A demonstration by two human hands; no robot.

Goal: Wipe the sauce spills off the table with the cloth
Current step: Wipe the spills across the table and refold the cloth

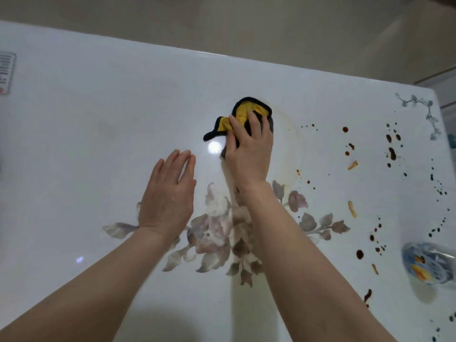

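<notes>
Your right hand [249, 146] presses the bunched yellow cloth [243, 114] flat at frame centre, fingers spread over it. Your left hand [170, 191] rests open on the worktop [98, 107]. Sweep right toward the dark sauce spills [392, 153], folding to a clean face.

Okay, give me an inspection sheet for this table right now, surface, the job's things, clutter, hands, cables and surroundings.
Surface: white glossy table with a floral print; faint smear ring right of the cloth.
Job's things: yellow cloth with black edging, bunched; dark sauce spills and yellowish streaks remain on the right side.
Clutter: patterned bowl, blurred, at the right edge; an object at the left edge, unclear.
Hands: right hand presses on the cloth; left hand flat, open, beside it.
Cables: nothing seen.
Surroundings: beige floor beyond the table.
</notes>
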